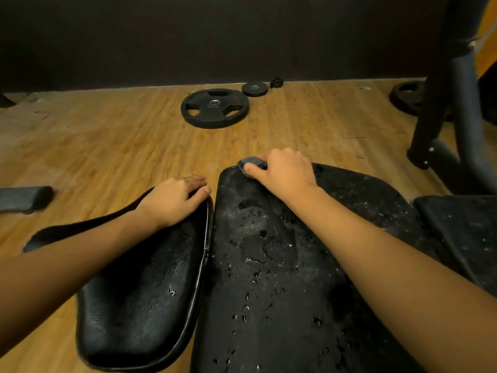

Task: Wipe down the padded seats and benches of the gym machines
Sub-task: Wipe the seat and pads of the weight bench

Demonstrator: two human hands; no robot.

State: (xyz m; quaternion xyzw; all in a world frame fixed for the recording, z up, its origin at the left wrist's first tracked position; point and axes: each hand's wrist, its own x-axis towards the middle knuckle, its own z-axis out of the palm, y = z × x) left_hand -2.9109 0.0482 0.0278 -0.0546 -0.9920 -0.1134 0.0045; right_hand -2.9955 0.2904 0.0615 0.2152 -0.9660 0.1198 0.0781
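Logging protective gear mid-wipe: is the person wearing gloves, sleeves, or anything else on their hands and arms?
No gloves: the left hand and right hand are bare. Both forearms are bare too, with no sleeve, watch or band in view. A thin ring may sit on a left finger.

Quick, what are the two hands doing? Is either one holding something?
Left hand: open, resting on the left pad.
Right hand: gripping a grey cloth at the far end of the middle pad.

No legible text or markings.
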